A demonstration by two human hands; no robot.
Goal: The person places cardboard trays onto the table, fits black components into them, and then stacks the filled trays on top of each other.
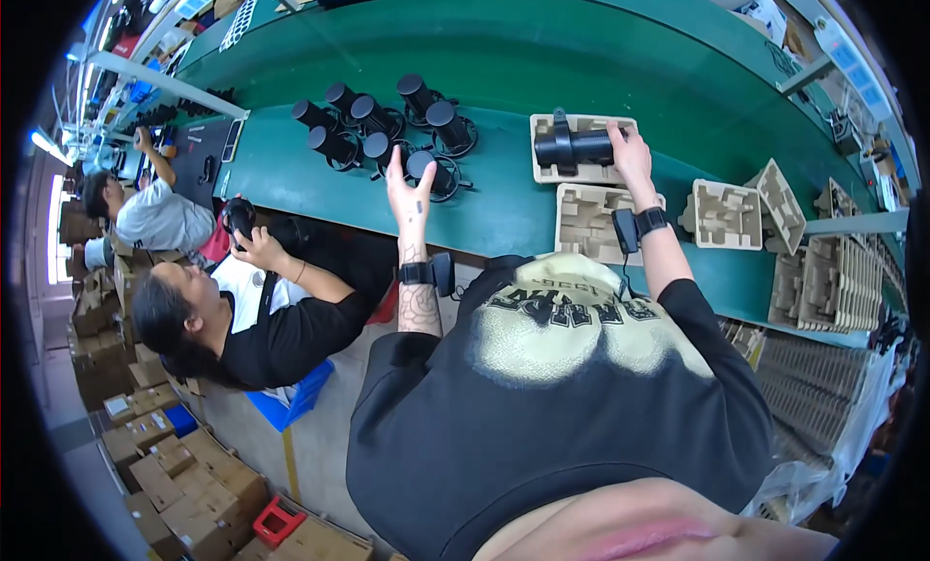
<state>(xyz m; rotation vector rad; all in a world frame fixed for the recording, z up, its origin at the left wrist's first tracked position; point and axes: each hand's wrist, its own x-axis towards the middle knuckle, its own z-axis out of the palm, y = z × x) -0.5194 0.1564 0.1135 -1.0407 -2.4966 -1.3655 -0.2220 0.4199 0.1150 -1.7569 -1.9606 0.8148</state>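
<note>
My right hand grips the right end of a black cylindrical device, which lies on its side in a moulded pulp tray. A band with a tab circles the device's left part. My left hand is open, thumb and fingers spread, beside the nearest of several upright black cylindrical devices with ring-like bases. Whether its fingers touch that device I cannot tell. A second pulp tray sits on the near side of the first, partly behind my right wrist.
More pulp trays stand on the green bench at right, with a nested stack beyond them. A co-worker sits close at my left, holding a black device. Another person works farther along. Cardboard boxes fill the lower left.
</note>
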